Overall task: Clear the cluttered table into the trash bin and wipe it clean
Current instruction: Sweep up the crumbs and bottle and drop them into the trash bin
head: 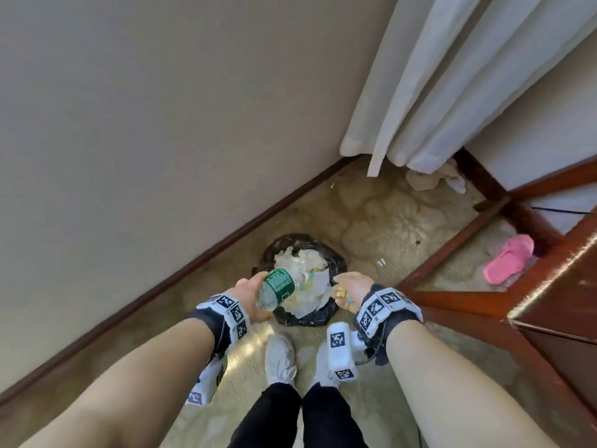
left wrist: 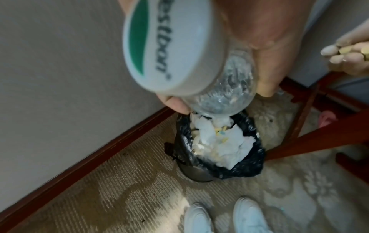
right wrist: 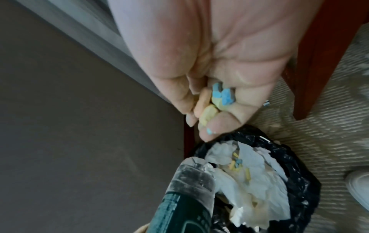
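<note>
We stand at the trash bin (head: 336, 263), and everything here we place by it. It sits on the carpet just out from the wall's wooden baseboard (head: 181, 273), a black liner (left wrist: 247, 167) folded over its rim, and it is heaped with crumpled white tissue (head: 310, 263) with a few coloured bits already lying on top.

Our left hand (head: 250, 294) is wrapped round a clear plastic bottle (head: 276, 289) with a green label, fingers and thumb curled on its lower body. We hold it tilted, neck end down and pointed over the near left side of the bin, most likely so that it slides straight in when we let go instead of bouncing off the heap. The wrist view shows its neck end just above the tissue; whether it touches we cannot tell.

Our right hand (head: 350, 286) hangs over the bin's right rim, palm cupped and tipped downward, fingers loosely curled round a small clutch of pastel crumbs (right wrist: 216, 99), blue, yellow and orange. We judge the cupping keeps the small pieces from scattering on the carpet, and the tilt lets them spill toward the fingertips and drop inside.

The bin is nearly full, so the bottle may roll off the pile. The desk itself is not in view, so wiping remains to be judged elsewhere.
</note>
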Motion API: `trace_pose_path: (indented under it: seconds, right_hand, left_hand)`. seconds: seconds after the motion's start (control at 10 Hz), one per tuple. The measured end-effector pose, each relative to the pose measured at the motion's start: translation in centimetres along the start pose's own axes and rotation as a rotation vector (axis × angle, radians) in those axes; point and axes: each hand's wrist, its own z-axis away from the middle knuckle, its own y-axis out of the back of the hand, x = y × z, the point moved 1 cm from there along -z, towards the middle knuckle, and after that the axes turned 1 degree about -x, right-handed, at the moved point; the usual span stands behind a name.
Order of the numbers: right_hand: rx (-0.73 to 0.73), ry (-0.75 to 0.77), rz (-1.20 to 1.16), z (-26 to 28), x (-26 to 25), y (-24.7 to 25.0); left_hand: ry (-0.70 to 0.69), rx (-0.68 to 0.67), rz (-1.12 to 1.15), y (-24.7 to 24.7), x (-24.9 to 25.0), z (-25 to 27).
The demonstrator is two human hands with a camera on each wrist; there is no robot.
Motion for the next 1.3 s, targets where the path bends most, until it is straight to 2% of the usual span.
trace_pose_path:
  seconds: [0.1, 0.2, 0.3, 0.4, 0.6, 0.8, 0.9, 1.1, 1.2, 1.3]
  right_hand:
    - [-0.023, -0.025, 0.077, -7.9, 1.7, -1.7]
    - [-0.066, 0.002, 0.112, -13.5, 3.3, -3.2]
    - [-0.068, -0.001, 0.054, -16.4, 4.5, -4.1]
    - [-0.06, 0.016, 0.217, -16.3, 5.2, -4.2]
    - [-0.059, 0.043, 0.244, -13.1, 4.8, -3.4]
    - [-0.083, 0.013, 0.032, -2.0, 1.7, -1.5]
    - [-0.092, 0.074, -0.106, 4.6, -0.7, 1.1]
    - [0.013, 0.354, 0.041, 18.7, -4.1, 6.6]
    - [0.077, 0.511, 0.182, 25.5, -3.8, 10.3]
    - [0.139, 0.601, 0.319, 31.3, -1.6, 14.8]
  left_hand:
    - [-0.009, -0.044, -0.013, -3.3, -1.3, -7.0]
    - [-0.006, -0.063, 0.009, -6.1, -2.3, -12.6]
    - [-0.004, -0.014, 0.014, -7.8, -2.6, -15.5]
    - [0.029, -0.002, -0.02, -8.0, -2.4, -15.6]
    - [0.088, 0.043, -0.053, -5.2, -1.2, -12.4]
    - [-0.11, 0.203, -0.028, 1.1, 3.9, -3.5]
    - [-0.249, 0.291, -0.047, 5.4, 7.7, 2.0]
    - [-0.516, 0.44, -0.149, 12.5, 15.9, 14.5]
    - [-0.64, 0.526, -0.204, 13.8, 20.2, 21.1]
    - [-0.765, 0.559, -0.252, 13.2, 24.7, 26.7]
